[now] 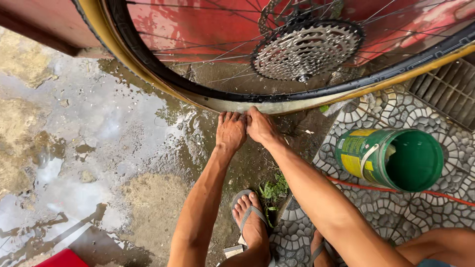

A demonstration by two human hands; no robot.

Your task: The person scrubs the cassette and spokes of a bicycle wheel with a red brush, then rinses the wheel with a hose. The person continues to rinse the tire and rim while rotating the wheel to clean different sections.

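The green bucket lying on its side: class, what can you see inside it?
The green bucket shows only bare green inner wall through its open mouth; nothing visible lies within. Its deepest part is shadowed, so that cannot be confirmed.

Count: one spoked bicycle wheel with black rim and tan-walled tyre [277, 101], one silver toothed cassette [306, 48] on it. Two bare hands on the tyre: left hand [230, 131], right hand [261, 126]. Two feet in grey flip-flops [251, 220]. One green metal can with yellow label [391, 159], lying open. One thin orange hose [445, 195]. One grey drain grate [450, 89].
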